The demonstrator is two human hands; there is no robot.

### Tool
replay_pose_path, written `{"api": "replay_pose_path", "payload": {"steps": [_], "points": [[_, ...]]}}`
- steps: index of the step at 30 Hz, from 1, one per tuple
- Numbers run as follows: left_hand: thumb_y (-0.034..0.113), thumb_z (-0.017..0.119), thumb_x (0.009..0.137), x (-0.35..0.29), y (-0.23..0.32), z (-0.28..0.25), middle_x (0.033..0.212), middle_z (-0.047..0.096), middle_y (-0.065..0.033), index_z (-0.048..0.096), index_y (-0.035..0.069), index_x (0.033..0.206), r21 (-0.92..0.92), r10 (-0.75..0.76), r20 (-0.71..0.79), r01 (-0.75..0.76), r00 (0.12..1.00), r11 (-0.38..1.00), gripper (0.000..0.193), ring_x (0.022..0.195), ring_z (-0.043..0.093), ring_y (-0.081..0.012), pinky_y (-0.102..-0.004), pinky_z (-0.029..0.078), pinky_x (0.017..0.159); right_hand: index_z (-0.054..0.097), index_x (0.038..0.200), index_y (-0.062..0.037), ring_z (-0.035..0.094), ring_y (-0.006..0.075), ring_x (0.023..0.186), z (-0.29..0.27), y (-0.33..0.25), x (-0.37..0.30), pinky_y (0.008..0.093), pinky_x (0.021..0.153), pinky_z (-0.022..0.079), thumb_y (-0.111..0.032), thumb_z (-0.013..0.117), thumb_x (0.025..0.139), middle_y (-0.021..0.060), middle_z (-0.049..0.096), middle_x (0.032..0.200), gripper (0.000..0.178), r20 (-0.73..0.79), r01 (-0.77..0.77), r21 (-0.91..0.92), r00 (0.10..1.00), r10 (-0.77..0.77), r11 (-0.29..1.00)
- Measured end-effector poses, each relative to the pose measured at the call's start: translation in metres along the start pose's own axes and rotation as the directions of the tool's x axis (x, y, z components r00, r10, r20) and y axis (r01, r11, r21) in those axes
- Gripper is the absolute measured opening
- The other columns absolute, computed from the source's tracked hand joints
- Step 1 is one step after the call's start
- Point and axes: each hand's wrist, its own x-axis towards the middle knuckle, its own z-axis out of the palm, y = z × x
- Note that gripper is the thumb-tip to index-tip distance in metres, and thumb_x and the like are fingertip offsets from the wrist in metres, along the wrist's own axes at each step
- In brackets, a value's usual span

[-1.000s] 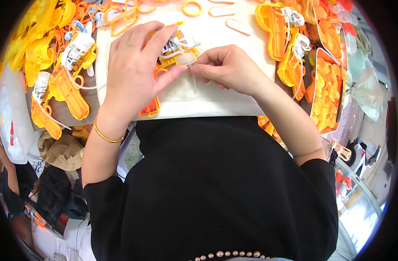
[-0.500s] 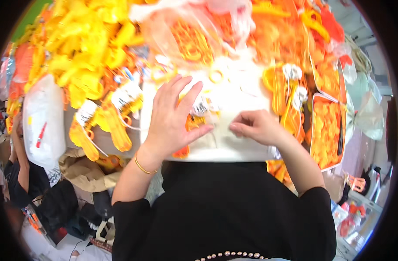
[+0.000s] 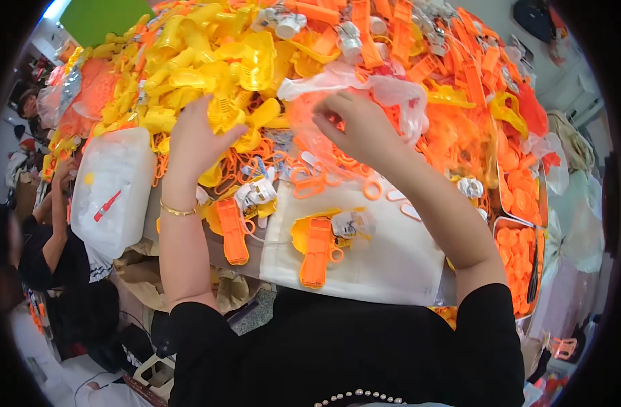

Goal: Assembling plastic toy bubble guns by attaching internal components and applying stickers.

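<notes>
My left hand reaches over the heap of yellow plastic shells, its thumb spread away from the fingers. The fingertips meet the yellow parts there, and I see nothing held. Above a pink see-through bag of orange pieces hangs my right hand, its fingers curled in; whether something small is between them cannot be made out. On the white mat lies a part-built toy with an orange housing, a yellow shell and a white-and-clear round end piece. A similar orange-and-white unit lies left of the mat.
Orange housings and white motor-like pieces pile up at the back. A white tub with a red pen stands left; trays of orange discs stand right. Orange rings lie at the mat's far edge. Another person's arm shows far left.
Both hands have left the mat and moved forward, the left to the yellow heap, the right over the pink bag. The view has shifted, showing more of the pile.
</notes>
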Motion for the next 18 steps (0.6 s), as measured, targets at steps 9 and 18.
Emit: {"api": "replay_pose_path", "payload": {"steps": [9,18], "points": [[0.023,0.071,0.072,-0.016,-0.023,0.019,0.096,0.060,-0.0148,0.061,0.001,0.096,-0.004,0.190,0.025,-0.190,0.981,0.982,0.034,0.098,0.052,-0.0322,-0.0400,0.041,0.088,0.060,0.110,-0.0124,0.036,0.0337,0.125,0.068,0.015,0.116,0.0467,0.096,0.036,-0.019,0.064,0.075,0.0124,0.047,0.129,0.036,0.110,0.217,-0.563,0.976,-0.188,0.798],[0.015,0.065,0.073,-0.012,-0.038,-0.001,0.097,0.061,-0.0148,0.062,0.002,0.094,-0.058,0.185,0.138,-0.179,0.973,0.982,0.025,0.098,0.053,-0.0323,-0.0402,0.040,0.090,0.060,0.092,-0.0096,0.056,0.0287,0.101,0.062,0.047,0.125,0.0387,0.081,0.047,-0.017,0.056,0.080,0.0069,0.062,0.094,0.015,0.038,0.362,-0.514,0.915,-0.401,0.778]]}}
